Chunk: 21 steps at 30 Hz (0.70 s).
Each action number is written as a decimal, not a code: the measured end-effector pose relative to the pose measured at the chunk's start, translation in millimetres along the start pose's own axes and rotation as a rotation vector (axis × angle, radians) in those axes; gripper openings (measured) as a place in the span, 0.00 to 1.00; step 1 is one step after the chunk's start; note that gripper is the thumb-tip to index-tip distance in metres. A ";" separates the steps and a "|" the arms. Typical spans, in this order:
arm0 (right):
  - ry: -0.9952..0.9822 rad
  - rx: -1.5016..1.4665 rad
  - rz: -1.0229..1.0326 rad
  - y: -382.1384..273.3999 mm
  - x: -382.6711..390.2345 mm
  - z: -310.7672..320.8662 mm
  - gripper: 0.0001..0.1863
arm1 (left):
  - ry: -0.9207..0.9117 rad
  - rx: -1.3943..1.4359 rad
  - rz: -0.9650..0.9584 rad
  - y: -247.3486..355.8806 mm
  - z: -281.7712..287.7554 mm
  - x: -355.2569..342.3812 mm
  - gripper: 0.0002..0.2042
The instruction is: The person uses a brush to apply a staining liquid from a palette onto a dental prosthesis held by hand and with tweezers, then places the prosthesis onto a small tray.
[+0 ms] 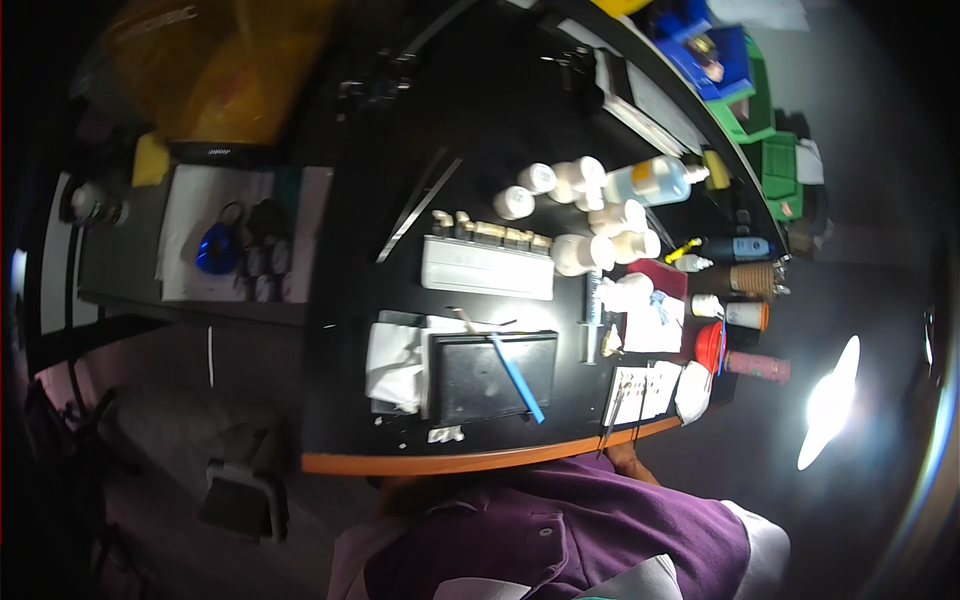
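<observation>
My right hand [624, 462] is at the orange front edge of the black desk [460, 462], below a white sheet with small markings [630, 392] and tweezers [606, 430]; its fingers are hidden. Only skin of my left arm shows at the edge; that hand is out of sight. Before me lie a black pad [470, 385] with a blue stick [520, 385] across it and crumpled white paper [395, 370] beside it. Behind are a white rack [485, 268] with small pieces along its top, several white jars [580, 255], a syringe [591, 325] and a light blue bottle [655, 182].
On the left are an amber translucent cover [220, 60], a side surface [120, 260] with papers and a blue object [216, 250], and a chair [240, 500]. Blue bins [690, 40] and green bins [780, 170] stand beyond the desk. A red container [708, 345] sits at right.
</observation>
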State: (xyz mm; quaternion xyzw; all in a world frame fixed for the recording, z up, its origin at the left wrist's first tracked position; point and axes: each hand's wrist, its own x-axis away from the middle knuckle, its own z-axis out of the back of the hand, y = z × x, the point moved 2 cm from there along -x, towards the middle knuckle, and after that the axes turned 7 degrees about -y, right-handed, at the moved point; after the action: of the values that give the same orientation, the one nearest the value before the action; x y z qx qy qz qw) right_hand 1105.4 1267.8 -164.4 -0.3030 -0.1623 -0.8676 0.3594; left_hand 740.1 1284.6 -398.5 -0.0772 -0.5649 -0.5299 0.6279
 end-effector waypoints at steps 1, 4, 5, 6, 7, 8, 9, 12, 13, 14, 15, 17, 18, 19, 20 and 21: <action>0.006 0.010 0.030 -4.3 -9.5 -6.8 0.20 | 0.023 -0.021 -0.009 -1.1 -2.3 -9.8 0.28; 0.015 0.055 0.142 -16.3 -32.8 -37.8 0.21 | 0.113 -0.087 -0.042 -3.6 -7.1 -41.7 0.28; 0.015 0.068 0.183 -18.2 -41.3 -53.1 0.21 | 0.144 -0.110 -0.051 -6.0 -9.5 -51.2 0.28; 0.015 0.082 0.226 -18.1 -47.3 -66.3 0.21 | 0.178 -0.138 -0.056 -6.2 -11.7 -57.3 0.28; 0.019 0.089 0.259 -17.2 -51.3 -81.4 0.21 | 0.209 -0.169 -0.066 -7.1 -13.1 -63.7 0.28; 0.021 0.092 0.297 -16.5 -56.0 -94.7 0.22 | 0.237 -0.202 -0.073 -10.7 -14.9 -67.2 0.28; 0.029 0.100 0.334 -16.8 -59.5 -103.9 0.22 | 0.261 -0.235 -0.085 -11.0 -17.5 -69.9 0.28; 0.100 0.169 0.446 -6.0 -76.0 -120.1 0.22 | 0.350 -0.343 -0.152 -5.0 -18.5 -78.8 0.28; 0.126 0.207 0.473 4.3 -90.3 -129.9 0.24 | 0.384 -0.384 -0.181 -4.5 -18.0 -83.0 0.28; 0.150 0.244 0.509 10.9 -106.2 -141.1 0.25 | 0.419 -0.429 -0.201 -6.9 -14.1 -88.1 0.28; 0.061 0.179 0.490 -4.4 -103.6 -142.3 0.24 | 0.467 -0.469 -0.199 -17.9 -5.0 -91.0 0.28; -0.019 0.008 0.572 -40.7 -33.5 -94.5 0.22 | 0.571 -0.549 -0.254 -26.9 8.9 -95.8 0.28; -0.078 -0.021 0.708 -41.7 -3.2 -70.4 0.22 | 0.630 -0.596 -0.313 -24.4 8.9 -97.0 0.28; -0.146 -0.047 0.848 -41.8 21.0 -52.9 0.21 | 0.702 -0.657 -0.370 -22.0 9.7 -96.7 0.29; -0.224 -0.073 0.993 -41.8 40.8 -39.2 0.21 | 0.689 -0.644 -0.414 -14.5 13.7 -89.7 0.29; -0.296 -0.107 1.096 -42.2 56.8 -24.7 0.20 | 0.675 -0.631 -0.448 -8.0 19.2 -77.5 0.29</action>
State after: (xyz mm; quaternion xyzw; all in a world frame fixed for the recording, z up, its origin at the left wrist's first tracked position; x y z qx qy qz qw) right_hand 1033.1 1254.7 -149.4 -0.4789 0.0141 -0.5096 0.7147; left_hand 737.6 1339.3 -457.1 0.0355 -0.1461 -0.7914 0.5925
